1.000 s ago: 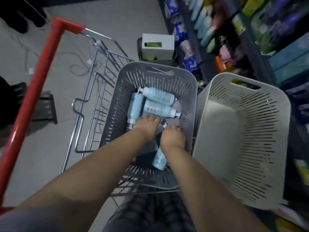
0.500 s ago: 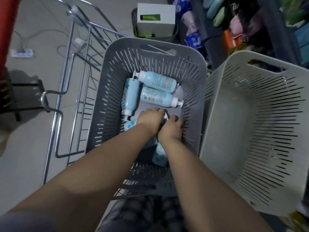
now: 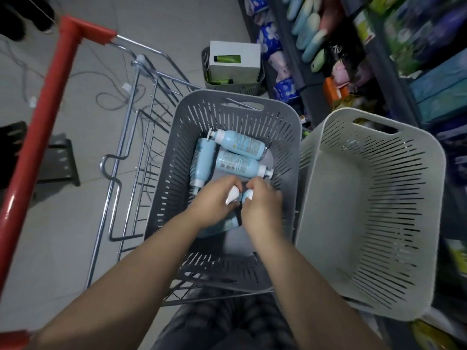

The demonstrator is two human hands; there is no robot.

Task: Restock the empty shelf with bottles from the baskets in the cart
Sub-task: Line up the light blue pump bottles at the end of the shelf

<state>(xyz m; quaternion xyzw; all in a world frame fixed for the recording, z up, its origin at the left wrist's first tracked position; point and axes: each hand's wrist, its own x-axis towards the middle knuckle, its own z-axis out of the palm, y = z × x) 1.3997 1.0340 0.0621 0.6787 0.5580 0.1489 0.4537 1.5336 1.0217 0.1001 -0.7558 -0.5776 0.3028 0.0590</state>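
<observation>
Three bottles (image 3: 237, 144) inside left basket (image 3: 174, 152) in cart (image 3: 40, 117); second basket (image 3: 404, 198) beside, right.

The grey basket (image 3: 171, 173) is open from above; three lying bottles (image 3: 237, 164) block its far floor.

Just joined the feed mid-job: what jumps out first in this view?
Two hands meet low in the grey basket, left hand and right hand each gripping a pale blue pump bottle. Three more bottles lie at its far end; a white basket sits to its right, a red cart handle at left.
</observation>
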